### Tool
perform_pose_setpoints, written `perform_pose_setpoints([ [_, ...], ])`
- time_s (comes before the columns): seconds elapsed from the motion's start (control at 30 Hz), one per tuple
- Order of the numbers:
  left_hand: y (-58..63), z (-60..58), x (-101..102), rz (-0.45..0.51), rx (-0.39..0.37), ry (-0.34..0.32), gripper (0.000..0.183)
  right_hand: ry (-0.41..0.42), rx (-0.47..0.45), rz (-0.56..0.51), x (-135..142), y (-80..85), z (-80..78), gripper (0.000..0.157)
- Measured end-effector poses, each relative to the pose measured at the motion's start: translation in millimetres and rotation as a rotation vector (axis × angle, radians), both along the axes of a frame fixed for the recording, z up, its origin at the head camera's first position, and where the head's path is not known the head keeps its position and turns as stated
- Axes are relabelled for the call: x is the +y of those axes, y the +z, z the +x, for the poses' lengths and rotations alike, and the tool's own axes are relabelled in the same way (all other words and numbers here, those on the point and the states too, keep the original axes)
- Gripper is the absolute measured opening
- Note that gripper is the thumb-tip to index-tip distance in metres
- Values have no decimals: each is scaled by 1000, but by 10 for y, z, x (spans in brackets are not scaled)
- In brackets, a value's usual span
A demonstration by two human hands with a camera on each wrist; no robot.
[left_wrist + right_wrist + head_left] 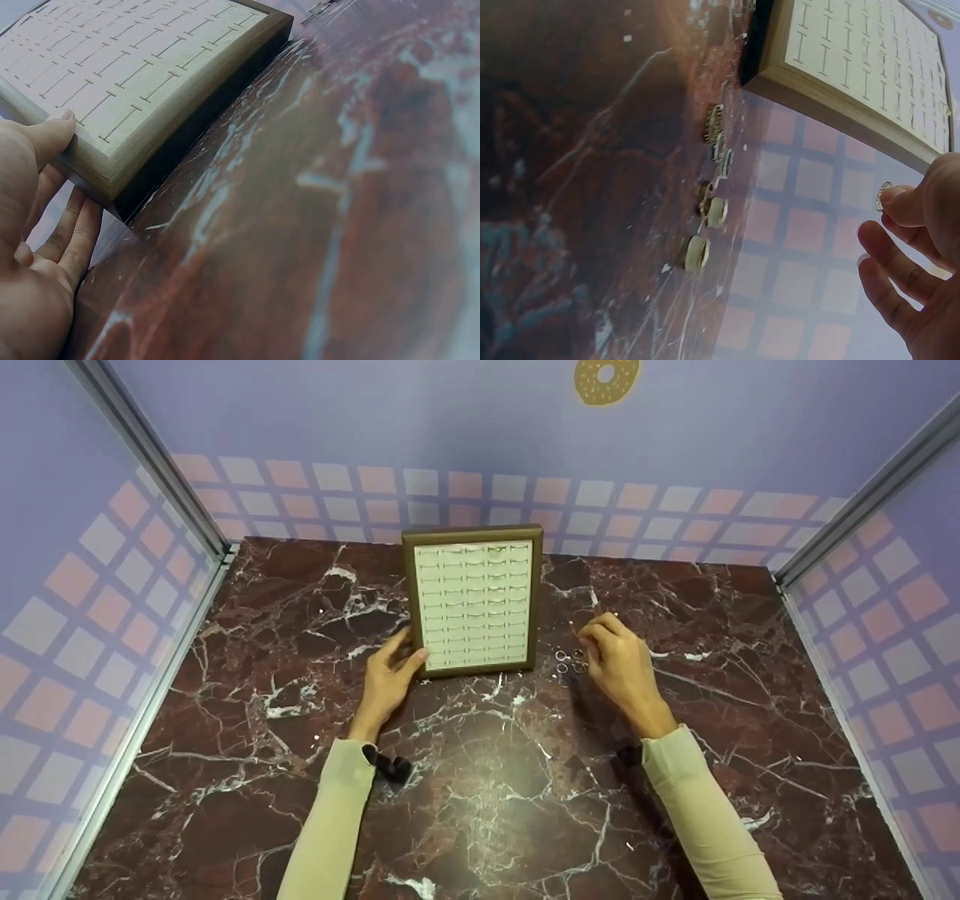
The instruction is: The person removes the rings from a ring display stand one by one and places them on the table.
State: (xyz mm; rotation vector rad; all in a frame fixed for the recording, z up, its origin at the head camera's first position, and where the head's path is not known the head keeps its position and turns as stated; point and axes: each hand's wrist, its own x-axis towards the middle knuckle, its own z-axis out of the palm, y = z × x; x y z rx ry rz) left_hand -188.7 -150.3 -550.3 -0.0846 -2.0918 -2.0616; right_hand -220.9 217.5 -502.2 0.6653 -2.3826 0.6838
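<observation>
A wooden-framed ring display board (pixel 413 585) with a pale slotted pad stands tilted up on the marble table. My left hand (pixel 388 675) holds its lower left corner, the thumb (pixel 54 136) over the front edge and the other fingers behind or beneath. A gold-coloured piece (pixel 496 549) shows in a slot of the top row. Right of the board, my right hand (pixel 622 660) pinches a small ring (pixel 883 196) between thumb and finger, above the table. Below that hand lie several loose rings (pixel 562 656), partly hidden by it in the head view.
The dark red marble table (pixel 480 810) is bounded by lilac panels with pink and white squares at the back (pixel 420 480) and both sides. Metal edge strips (pixel 142 735) run along the sides. In the right wrist view, the loose rings (pixel 697 253) form a rough line.
</observation>
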Motion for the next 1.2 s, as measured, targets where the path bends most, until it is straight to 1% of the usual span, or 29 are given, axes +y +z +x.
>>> perform_pose_setpoints([
  [0.23,-6,-3,4,29,-11,-6,55,-10,-40,48,83,-73,40,8],
  [0.47,-9,-4,6,14,-33,-4,57,0,-92,116,146,-158,82,8],
  [0.57,-7,-4,9,7,-28,-1,57,1,-130,144,165,-184,104,7],
  [0.73,1,-8,9,8,-22,3,57,7,-183,195,185,-215,129,11],
  [1.0,3,-7,4,15,-3,-1,56,38,-228,261,205,-265,150,16],
  [1.2,-2,-4,18,21,-19,-5,58,44,-266,282,231,-309,169,14],
])
